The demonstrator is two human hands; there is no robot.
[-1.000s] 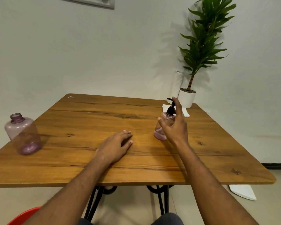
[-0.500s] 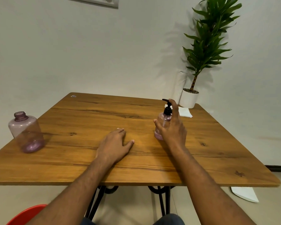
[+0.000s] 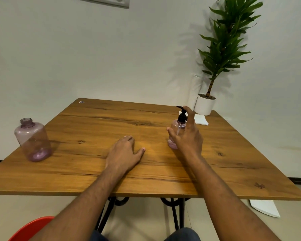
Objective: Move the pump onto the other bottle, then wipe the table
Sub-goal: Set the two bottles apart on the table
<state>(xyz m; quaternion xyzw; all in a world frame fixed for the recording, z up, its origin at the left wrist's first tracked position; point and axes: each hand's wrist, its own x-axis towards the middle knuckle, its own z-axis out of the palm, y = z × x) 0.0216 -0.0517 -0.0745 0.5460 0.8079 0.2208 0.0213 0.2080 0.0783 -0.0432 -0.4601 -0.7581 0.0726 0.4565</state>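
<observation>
A small clear pink bottle (image 3: pixel 176 126) stands on the wooden table (image 3: pixel 97 129), right of centre, with a black pump (image 3: pixel 182 114) on its neck. My right hand (image 3: pixel 187 136) wraps around this bottle, thumb on its left side and a finger raised beside the pump head. A larger pink bottle (image 3: pixel 33 139) with an uncovered neck stands at the table's left edge. My left hand (image 3: pixel 124 153) rests flat on the table near the middle. A folded white tissue (image 3: pixel 201 119) lies at the far right, behind the pump bottle.
A potted plant (image 3: pixel 205 104) in a white pot stands at the table's far right corner. A red chair edge (image 3: pixel 31 226) shows at the lower left. White paper (image 3: pixel 264 207) lies on the floor at the right.
My right hand has drawn the pump bottle slightly nearer and settled its grip lower. The left hand stays on the table. The camera has shifted a little.
</observation>
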